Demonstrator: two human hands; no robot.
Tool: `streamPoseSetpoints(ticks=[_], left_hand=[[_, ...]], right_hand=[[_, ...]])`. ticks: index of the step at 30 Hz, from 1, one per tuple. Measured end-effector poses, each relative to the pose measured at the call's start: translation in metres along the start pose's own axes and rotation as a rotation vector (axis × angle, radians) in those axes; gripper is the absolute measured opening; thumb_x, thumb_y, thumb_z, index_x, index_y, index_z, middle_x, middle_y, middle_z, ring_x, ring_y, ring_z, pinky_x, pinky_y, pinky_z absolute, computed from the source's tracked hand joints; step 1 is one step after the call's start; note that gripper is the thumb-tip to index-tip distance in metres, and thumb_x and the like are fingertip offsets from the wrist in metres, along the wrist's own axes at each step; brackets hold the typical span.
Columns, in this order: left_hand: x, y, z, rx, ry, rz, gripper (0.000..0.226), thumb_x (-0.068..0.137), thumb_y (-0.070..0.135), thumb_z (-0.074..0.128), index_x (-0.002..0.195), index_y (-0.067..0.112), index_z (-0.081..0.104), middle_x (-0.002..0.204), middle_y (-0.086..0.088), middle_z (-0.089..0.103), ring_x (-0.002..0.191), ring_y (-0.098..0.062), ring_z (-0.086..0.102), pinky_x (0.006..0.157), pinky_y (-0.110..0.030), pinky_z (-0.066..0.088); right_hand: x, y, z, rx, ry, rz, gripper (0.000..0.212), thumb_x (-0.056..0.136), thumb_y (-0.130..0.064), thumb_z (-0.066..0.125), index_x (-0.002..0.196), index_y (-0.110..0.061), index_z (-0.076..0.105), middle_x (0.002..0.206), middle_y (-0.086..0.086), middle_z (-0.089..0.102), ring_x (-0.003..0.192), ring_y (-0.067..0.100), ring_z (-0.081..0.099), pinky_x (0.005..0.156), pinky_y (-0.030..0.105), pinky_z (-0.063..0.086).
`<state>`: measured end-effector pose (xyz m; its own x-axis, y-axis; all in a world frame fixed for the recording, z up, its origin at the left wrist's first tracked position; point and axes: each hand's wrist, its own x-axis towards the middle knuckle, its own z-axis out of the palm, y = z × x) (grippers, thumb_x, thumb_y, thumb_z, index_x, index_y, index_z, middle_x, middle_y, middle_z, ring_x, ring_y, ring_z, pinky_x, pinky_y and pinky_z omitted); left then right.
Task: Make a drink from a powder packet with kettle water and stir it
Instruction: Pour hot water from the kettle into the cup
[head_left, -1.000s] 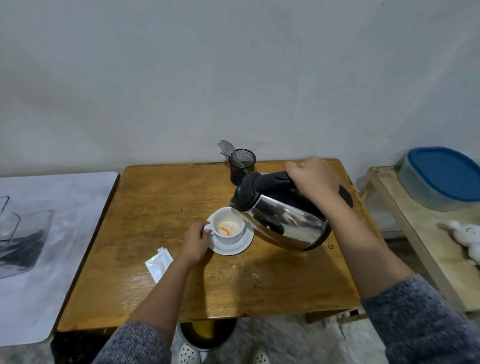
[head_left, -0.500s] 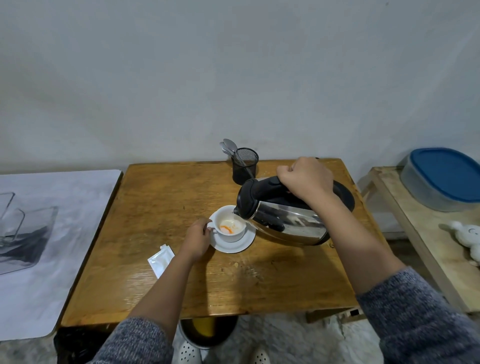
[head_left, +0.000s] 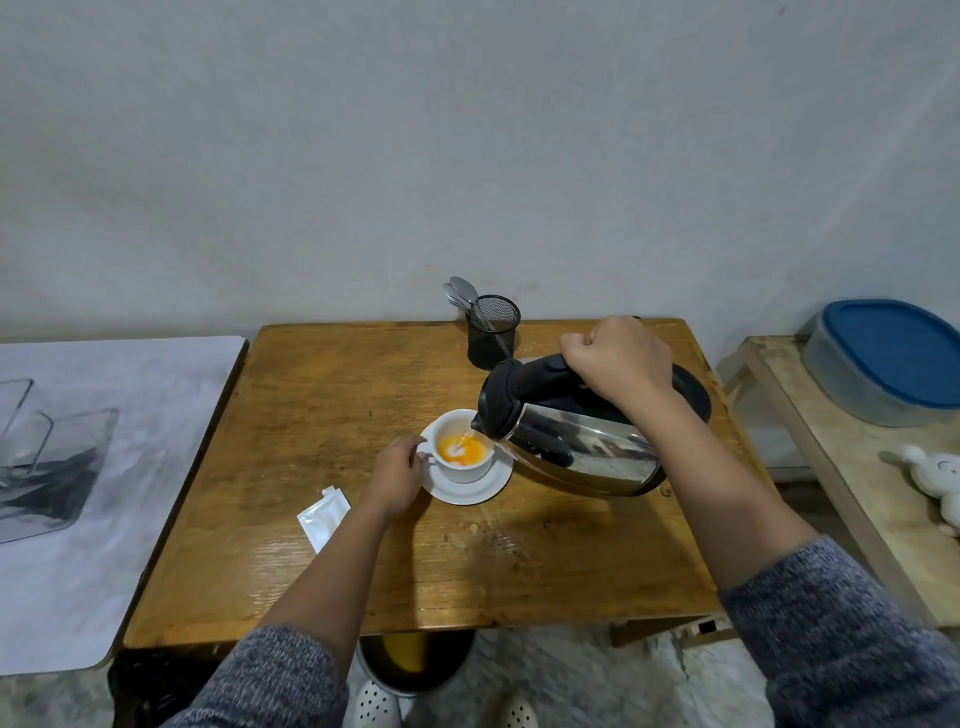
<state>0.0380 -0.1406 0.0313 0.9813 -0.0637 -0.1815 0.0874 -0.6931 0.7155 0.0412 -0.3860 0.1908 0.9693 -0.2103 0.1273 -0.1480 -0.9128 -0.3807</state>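
Note:
A white cup (head_left: 464, 467) stands on a white saucer (head_left: 470, 492) on the wooden table (head_left: 322, 410). Orange liquid fills the cup's bottom. My left hand (head_left: 396, 474) grips the cup's handle. My right hand (head_left: 618, 357) is closed around the black handle of a steel kettle (head_left: 576, 452), which is tipped steeply left with its spout over the cup; a thin stream of water falls into it. The opened white powder packet (head_left: 323, 517) lies flat on the table, left of my left forearm. Spoons (head_left: 462, 296) stick out of a black mesh holder (head_left: 492, 332) at the table's back edge.
The kettle's black base (head_left: 693, 397) sits behind the kettle at the right. A grey-covered surface with clear glass containers (head_left: 47, 457) is at the left. On a wooden bench (head_left: 841, 499) at the right are a blue-lidded tub (head_left: 893, 358) and a white plush toy (head_left: 935, 475).
The kettle has tilted further towards the cup and water now runs from the spout. The cup's contents have turned from pale powder to orange liquid. My left hand stays on the cup.

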Motion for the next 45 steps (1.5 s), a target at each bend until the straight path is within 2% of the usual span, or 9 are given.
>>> streamPoseSetpoints(ticks=[6,11,16,20,23,32,45], left_hand=[[-0.0008,-0.0005,-0.0011,-0.003,-0.003,0.01,0.026,0.093,0.01,0.044,0.116,0.007,0.057,0.119,-0.014,0.059,0.1,-0.021,0.051,0.082,-0.029,0.038],[-0.0005,0.0006,-0.0014,-0.018,-0.012,0.013,0.027,0.093,0.009,0.044,0.116,0.006,0.056,0.12,-0.015,0.059,0.105,-0.025,0.052,0.083,-0.03,0.039],[-0.0012,0.0012,-0.0015,-0.028,-0.004,0.017,0.027,0.093,0.009,0.043,0.117,0.007,0.056,0.12,-0.015,0.059,0.098,-0.017,0.048,0.082,-0.03,0.038],[-0.0022,0.002,-0.0015,-0.023,0.001,0.018,0.028,0.093,0.009,0.043,0.117,0.006,0.056,0.122,-0.015,0.058,0.105,-0.024,0.051,0.084,-0.03,0.039],[-0.0019,0.0024,-0.0007,-0.008,-0.001,0.034,0.027,0.093,0.009,0.042,0.117,0.006,0.055,0.121,-0.016,0.057,0.101,-0.021,0.049,0.082,-0.029,0.037],[-0.0023,0.0019,-0.0001,0.033,-0.012,0.028,0.03,0.094,0.011,0.042,0.122,0.008,0.052,0.126,-0.015,0.055,0.112,-0.027,0.051,0.089,-0.031,0.039],[-0.0011,-0.0017,-0.0001,0.037,-0.018,0.059,0.028,0.094,0.01,0.042,0.119,0.007,0.054,0.122,-0.015,0.056,0.107,-0.025,0.051,0.084,-0.028,0.036]], right_hand=[[-0.0003,0.0,0.0022,0.001,0.0,0.005,0.04,0.081,-0.031,0.044,0.045,-0.013,0.044,0.045,0.0,0.039,0.044,0.02,0.038,0.05,0.026,0.032],[0.002,-0.0006,0.0023,0.009,-0.003,0.03,0.039,0.08,-0.032,0.043,0.051,-0.009,0.056,0.053,0.005,0.055,0.049,0.022,0.047,0.053,0.028,0.037],[0.0011,-0.0013,0.0021,-0.002,-0.006,0.017,0.038,0.08,-0.03,0.044,0.047,-0.011,0.047,0.049,0.003,0.046,0.045,0.021,0.041,0.051,0.026,0.033],[0.0008,-0.002,0.0011,-0.008,-0.008,0.009,0.039,0.081,-0.03,0.044,0.046,-0.012,0.046,0.048,0.002,0.044,0.044,0.02,0.039,0.05,0.026,0.032],[0.0003,-0.0027,0.0005,-0.016,-0.008,0.004,0.041,0.082,-0.03,0.044,0.045,-0.013,0.044,0.047,0.0,0.041,0.043,0.019,0.038,0.049,0.025,0.031],[0.0008,-0.0056,-0.0001,-0.036,-0.013,0.002,0.042,0.083,-0.03,0.044,0.045,-0.012,0.04,0.047,0.0,0.037,0.044,0.018,0.035,0.047,0.024,0.027],[0.0043,-0.0037,0.0019,-0.04,-0.005,-0.003,0.04,0.082,-0.03,0.044,0.046,-0.012,0.042,0.047,0.0,0.037,0.044,0.018,0.035,0.048,0.024,0.028]])
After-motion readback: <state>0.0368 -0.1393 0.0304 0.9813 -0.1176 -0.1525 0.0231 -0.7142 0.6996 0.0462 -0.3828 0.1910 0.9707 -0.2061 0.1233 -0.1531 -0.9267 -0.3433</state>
